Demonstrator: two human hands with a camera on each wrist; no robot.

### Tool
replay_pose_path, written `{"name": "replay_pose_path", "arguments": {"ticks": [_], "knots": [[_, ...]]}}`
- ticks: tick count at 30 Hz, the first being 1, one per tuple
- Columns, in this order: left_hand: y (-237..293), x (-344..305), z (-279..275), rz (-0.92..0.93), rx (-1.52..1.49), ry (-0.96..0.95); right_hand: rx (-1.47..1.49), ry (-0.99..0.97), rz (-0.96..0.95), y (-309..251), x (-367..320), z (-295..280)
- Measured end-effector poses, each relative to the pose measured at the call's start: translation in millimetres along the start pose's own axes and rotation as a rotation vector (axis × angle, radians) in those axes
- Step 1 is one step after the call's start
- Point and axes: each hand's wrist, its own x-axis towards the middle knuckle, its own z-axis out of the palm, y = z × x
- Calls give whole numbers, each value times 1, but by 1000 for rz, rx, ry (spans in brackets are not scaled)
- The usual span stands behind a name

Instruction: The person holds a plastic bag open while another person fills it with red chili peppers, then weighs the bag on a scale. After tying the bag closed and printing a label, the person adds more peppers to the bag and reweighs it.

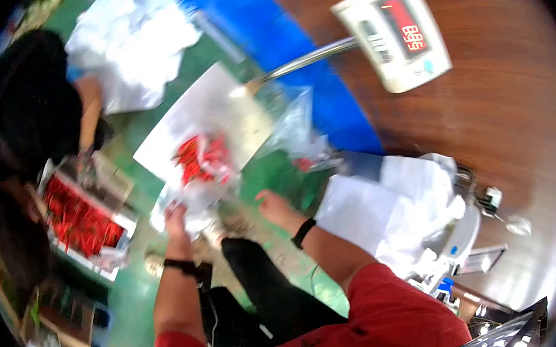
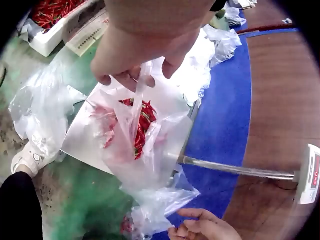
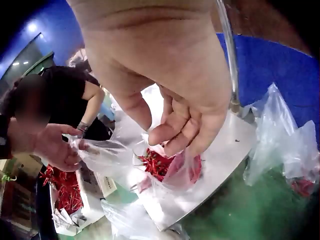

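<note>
On the left is a white box (image 3: 93, 200) of red peppers (image 1: 75, 220). My left fingers (image 1: 175, 217) pinch the clear bag (image 1: 213, 158) of red peppers, which sits on the scale plate (image 1: 178, 109). Next come my right fingers (image 1: 273, 205), loose and holding nothing.

Two hands of mine in play now: one left hand (image 1: 175, 218), one right hand (image 1: 276, 210). Two black bands (image 1: 304, 234), one per wrist! One weighing platform (image 1: 246, 120) in front of me, one metal pole (image 1: 310, 58), one display (image 1: 398, 35). Clear bags (image 2: 45, 110): I make it at least three, one on the platform, one on either side. Red chillies (image 1: 78, 219)? Too many for me to count, but one box (image 3: 92, 200) full. One other person (image 1: 23, 97) beside it, and one white heap (image 1: 135, 47).
</note>
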Motion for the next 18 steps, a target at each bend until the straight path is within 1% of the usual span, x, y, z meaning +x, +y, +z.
{"name": "replay_pose_path", "arguments": {"ticks": [1,2,3,5,7,8,10,11,12,13,14,15,16,17,18], "knots": [[11,-7,9,-34,110,113,-14,-22,41,8,2,-5],[-1,1,2,-6,64,167,-18,8,41,7,2,-18],[-10,4,5,0,65,154,14,41,24,5,0,-26],[-16,9,3,21,252,383,52,67,-1,-4,-1,-40],[-5,-6,20,11,246,401,115,312,-19,-10,4,-67],[-4,-9,23,16,278,410,115,312,-21,-14,7,-79],[-10,-7,23,-2,324,406,152,498,-77,-18,17,-101],[-18,-1,18,-28,341,406,36,552,-124,-7,27,-105],[-21,-1,20,-24,220,372,37,551,-124,-22,30,-115],[-13,-7,26,-58,332,395,-12,475,-73,-32,37,-119],[4,-23,41,-37,337,412,-11,449,-176,-26,48,-110],[-20,-6,25,15,275,310,62,301,-207,-37,57,-102],[-44,9,6,90,254,133,-19,225,-299,-48,62,-87],[-34,0,19,-11,206,167,9,188,-306,-54,70,-64],[-28,-4,27,8,76,150,-70,74,-421,-58,77,-43]]}}
